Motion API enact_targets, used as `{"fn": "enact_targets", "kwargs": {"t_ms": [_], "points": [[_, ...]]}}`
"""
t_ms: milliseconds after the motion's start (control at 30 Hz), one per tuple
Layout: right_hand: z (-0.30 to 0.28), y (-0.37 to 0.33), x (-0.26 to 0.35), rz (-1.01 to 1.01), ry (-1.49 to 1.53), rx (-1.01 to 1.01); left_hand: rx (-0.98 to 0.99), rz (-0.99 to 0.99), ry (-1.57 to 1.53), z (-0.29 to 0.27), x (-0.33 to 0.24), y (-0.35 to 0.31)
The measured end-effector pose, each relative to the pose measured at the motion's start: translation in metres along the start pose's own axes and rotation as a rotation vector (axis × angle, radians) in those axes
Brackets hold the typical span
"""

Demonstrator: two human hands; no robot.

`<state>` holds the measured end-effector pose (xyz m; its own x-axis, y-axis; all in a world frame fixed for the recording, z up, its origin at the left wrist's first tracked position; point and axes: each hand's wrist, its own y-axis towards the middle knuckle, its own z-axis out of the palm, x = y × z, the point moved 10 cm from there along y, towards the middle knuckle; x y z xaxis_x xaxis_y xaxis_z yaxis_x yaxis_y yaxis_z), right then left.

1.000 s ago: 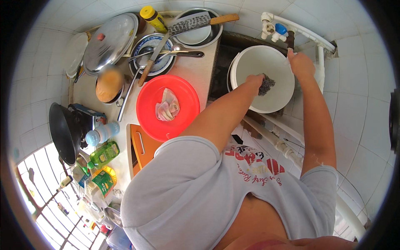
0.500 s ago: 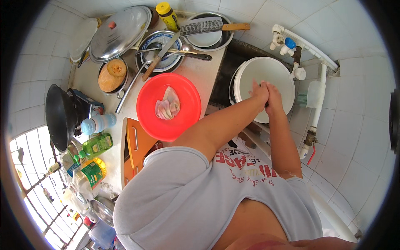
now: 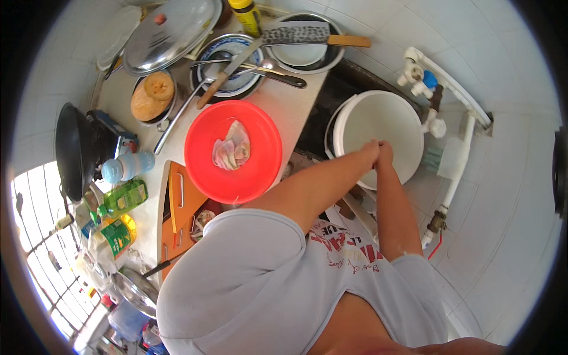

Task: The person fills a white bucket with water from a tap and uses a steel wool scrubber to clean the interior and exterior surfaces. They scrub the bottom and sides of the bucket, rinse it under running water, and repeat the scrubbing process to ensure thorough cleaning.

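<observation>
My left hand (image 3: 369, 150) and my right hand (image 3: 384, 155) are close together, touching or nearly so, over the near rim of a white bucket (image 3: 384, 109). Both point down into its mouth, and their fingers are mostly hidden, so whether they hold anything does not show. Pale liquid or a bare white inside fills the bucket; I cannot tell which. To the left, a red plastic basin (image 3: 195, 148) stands on the counter, with folded pale pink, meat-like pieces (image 3: 232, 151) in it. My left forearm passes close by the basin's right side.
A cleaver (image 3: 296, 35) rests across a metal bowl; a wooden-handled knife (image 3: 228, 74) and ladles lie over a blue-patterned bowl. A large pot lid (image 3: 168, 38), black wok (image 3: 74, 151) and green bottle (image 3: 125, 198) stand left. Orange cabinet drawer (image 3: 184, 198) hangs open. Pipes (image 3: 455, 148) run right.
Both hands have drawn in and down toward the bucket's near rim; the left fingers, spread before, are now hidden. The whole view has shifted slightly. The basin's contents look the same.
</observation>
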<state>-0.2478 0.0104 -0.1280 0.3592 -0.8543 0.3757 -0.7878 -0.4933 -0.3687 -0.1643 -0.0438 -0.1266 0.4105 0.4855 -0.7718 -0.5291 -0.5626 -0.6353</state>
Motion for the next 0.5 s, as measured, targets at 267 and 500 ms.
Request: {"fn": "enact_targets", "kwargs": {"t_ms": [267,500], "points": [[-0.061,-0.027,0.078,-0.497,-0.104,-0.182,-0.095,0.017,0.012,-0.091,-0.038,-0.033],[-0.063,-0.050,0.067,-0.421,-0.153,-0.252,-0.112,0.355,0.226,-0.166,-0.063,-0.119]]}}
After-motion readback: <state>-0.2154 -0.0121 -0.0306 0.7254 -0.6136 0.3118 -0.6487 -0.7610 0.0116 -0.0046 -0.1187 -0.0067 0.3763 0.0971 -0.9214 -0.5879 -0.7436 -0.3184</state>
